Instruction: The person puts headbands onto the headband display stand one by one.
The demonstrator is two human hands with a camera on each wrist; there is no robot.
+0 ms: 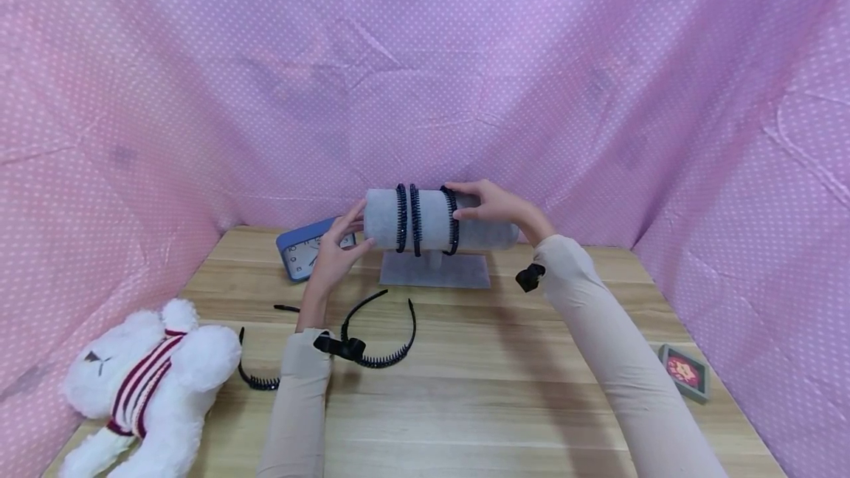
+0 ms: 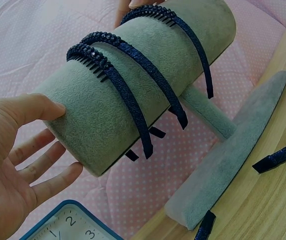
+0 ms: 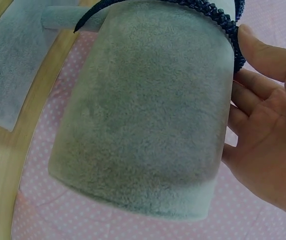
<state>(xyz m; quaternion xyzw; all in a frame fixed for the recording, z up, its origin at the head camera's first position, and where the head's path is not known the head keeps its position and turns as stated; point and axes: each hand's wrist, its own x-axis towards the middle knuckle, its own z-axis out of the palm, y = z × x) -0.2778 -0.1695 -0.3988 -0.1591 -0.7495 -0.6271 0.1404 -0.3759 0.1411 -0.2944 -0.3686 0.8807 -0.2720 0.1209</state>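
A grey plush headband stand (image 1: 382,220), a horizontal roll on a flat base, carries three dark blue beaded headbands with comb teeth. My left hand (image 1: 335,251) holds the roll's left end, its thumb on the near side and the other fingers spread at the end rim. Over the roll's right half, my right hand (image 1: 499,206) pinches the top of the rightmost headband (image 1: 454,233) between thumb and fingers. Two other headbands, the middle one (image 2: 150,70) and the left one (image 2: 125,102), sit close together nearer my left hand.
More dark headbands (image 1: 385,361) lie on the wooden table, partly hidden by my left arm. A blue clock (image 1: 302,255) stands behind my left hand. A white plush bear (image 1: 162,389) lies at left, a small framed picture (image 1: 687,373) at right. Pink dotted cloth (image 1: 425,94) surrounds the table.
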